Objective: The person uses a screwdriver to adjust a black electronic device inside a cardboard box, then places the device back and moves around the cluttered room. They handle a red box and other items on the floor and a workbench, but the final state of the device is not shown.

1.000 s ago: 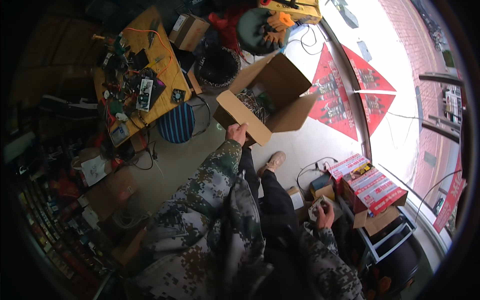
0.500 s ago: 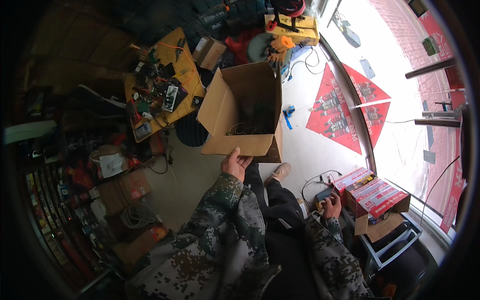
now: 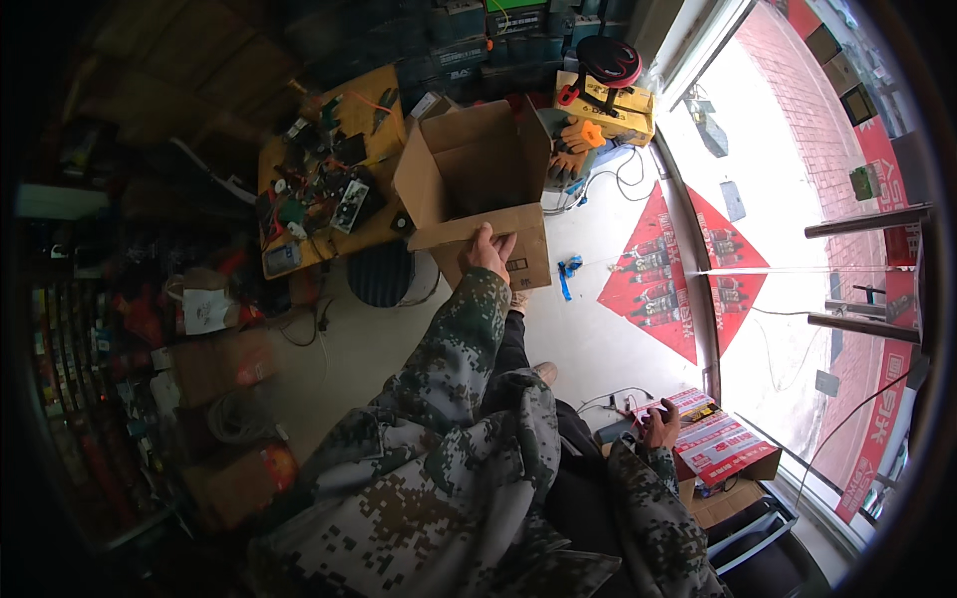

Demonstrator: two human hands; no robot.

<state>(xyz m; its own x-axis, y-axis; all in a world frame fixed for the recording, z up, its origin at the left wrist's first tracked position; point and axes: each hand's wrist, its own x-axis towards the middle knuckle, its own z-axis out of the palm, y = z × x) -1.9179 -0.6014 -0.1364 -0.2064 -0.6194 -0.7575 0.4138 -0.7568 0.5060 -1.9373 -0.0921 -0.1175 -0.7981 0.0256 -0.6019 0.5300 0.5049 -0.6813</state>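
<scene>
An open cardboard box (image 3: pixel 513 257) is in front of me, its flaps spread and its inside in shadow. My left hand (image 3: pixel 488 251) grips the near flap, with the fingers bent over it. The arm is stretched forward in a camouflage sleeve. Low on the right, my right hand (image 3: pixel 658 427) is beside a red and white carton (image 3: pixel 720 439). Its fingers are loosely bent and apart, and I see nothing held in them.
A wooden workbench (image 3: pixel 374 90) at the left back is covered with tools and parts. Beside it stands a round dark stool (image 3: pixel 381 276). Orange gloves (image 3: pixel 570 149) lie near a yellow box (image 3: pixel 638 112). A blue strap-like thing (image 3: pixel 568 274) is on the floor, near a red poster (image 3: pixel 643 274).
My left arm has reached farther forward with the box. The box has tilted, and its near outer wall now shows below the flap. My view has shifted; the right hand stays by the carton.
</scene>
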